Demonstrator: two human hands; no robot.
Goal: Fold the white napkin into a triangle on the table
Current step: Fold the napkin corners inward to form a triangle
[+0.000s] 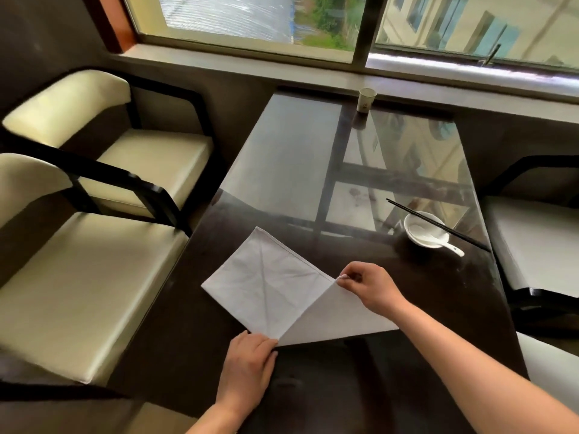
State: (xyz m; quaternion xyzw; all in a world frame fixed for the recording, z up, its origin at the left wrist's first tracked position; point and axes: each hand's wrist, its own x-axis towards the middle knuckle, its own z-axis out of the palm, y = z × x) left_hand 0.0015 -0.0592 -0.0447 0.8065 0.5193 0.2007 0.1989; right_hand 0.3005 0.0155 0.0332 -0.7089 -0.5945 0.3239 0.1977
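The white napkin (269, 283) lies on the near part of the dark glass-topped table (313, 170). Its right part is turned over along a diagonal crease, forming a flap (332, 321). My right hand (369, 288) pinches the napkin's edge at the upper end of that crease between thumb and fingers. My left hand (250, 368) presses on the near corner of the napkin, at the lower end of the crease, with fingers together and flat.
A white bowl (424, 230) with a spoon in it and black chopsticks (438, 225) across its rim stands to the right. A paper cup (366, 100) stands at the far edge by the window sill. Cream-cushioned chairs (94, 277) flank the table.
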